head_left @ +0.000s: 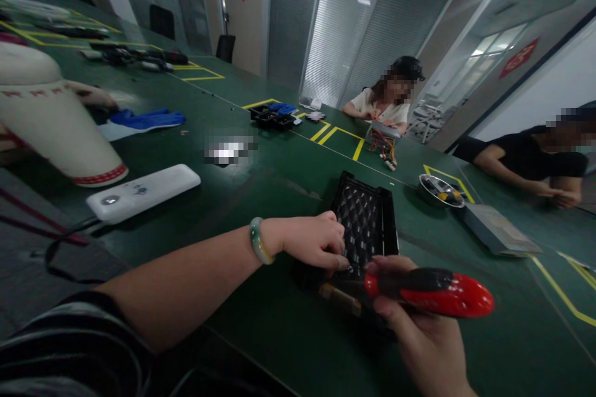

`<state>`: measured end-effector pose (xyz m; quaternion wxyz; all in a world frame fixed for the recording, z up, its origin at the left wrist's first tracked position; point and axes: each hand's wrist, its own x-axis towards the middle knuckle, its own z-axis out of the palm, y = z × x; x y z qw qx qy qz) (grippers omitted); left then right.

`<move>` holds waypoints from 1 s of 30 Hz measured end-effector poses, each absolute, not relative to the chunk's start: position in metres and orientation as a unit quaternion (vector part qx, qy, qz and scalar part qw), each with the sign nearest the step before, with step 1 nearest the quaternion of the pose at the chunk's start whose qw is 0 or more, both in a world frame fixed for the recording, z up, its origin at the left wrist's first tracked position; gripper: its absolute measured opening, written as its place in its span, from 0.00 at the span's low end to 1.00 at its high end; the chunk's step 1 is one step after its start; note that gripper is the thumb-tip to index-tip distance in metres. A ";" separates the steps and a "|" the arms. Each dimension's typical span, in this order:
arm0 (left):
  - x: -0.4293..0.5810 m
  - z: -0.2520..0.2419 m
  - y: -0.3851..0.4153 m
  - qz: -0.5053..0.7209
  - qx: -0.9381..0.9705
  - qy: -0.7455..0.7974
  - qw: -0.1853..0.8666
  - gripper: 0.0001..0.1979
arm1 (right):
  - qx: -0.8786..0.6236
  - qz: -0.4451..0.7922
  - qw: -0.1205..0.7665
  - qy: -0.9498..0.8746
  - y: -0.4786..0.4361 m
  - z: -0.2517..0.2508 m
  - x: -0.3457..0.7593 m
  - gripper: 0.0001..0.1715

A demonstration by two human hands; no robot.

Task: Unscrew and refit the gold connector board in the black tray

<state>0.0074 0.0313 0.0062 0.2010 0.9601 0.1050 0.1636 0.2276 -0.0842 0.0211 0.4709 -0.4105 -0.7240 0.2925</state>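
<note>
A black rectangular case (367, 211) with a diamond-patterned face and a raised rim lies on the green table in front of me. My left hand (321, 240), with a jade bangle (261, 240) at the wrist, reaches over its left side. Those fingers are curled, and the thumb and index tip press together at the near part of the case; what they pinch is too small to make out. A screwdriver with a red and black handle (442, 293) is gripped in my right hand (426, 329). It points left, low over the case's near end, where its tip is hard to see.
A brownish strip (339, 299) lies by the case's near end. Left are a white power strip (149, 193), a big cup (60, 118) and blue gloves (146, 119). A metal bowl (441, 191) and grey panel (500, 231) lie right. Two people sit across, one near coloured wires (384, 147).
</note>
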 end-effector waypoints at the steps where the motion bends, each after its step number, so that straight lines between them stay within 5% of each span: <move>1: 0.007 0.006 0.031 0.169 0.959 0.105 0.201 0.18 | -0.416 0.310 0.473 -0.712 -0.084 0.020 0.227 0.18; 18: 0.010 0.008 0.029 0.177 0.960 0.094 0.194 0.20 | -0.437 0.352 0.487 -0.669 -0.079 0.020 0.231 0.14; 27: 0.012 0.014 0.028 0.161 0.952 0.106 0.237 0.22 | -0.437 0.241 0.679 -0.538 -0.063 0.020 0.242 0.11; 30: 0.012 0.015 0.028 0.164 0.948 0.149 0.227 0.23 | -0.482 0.214 0.682 -0.507 -0.056 0.017 0.245 0.14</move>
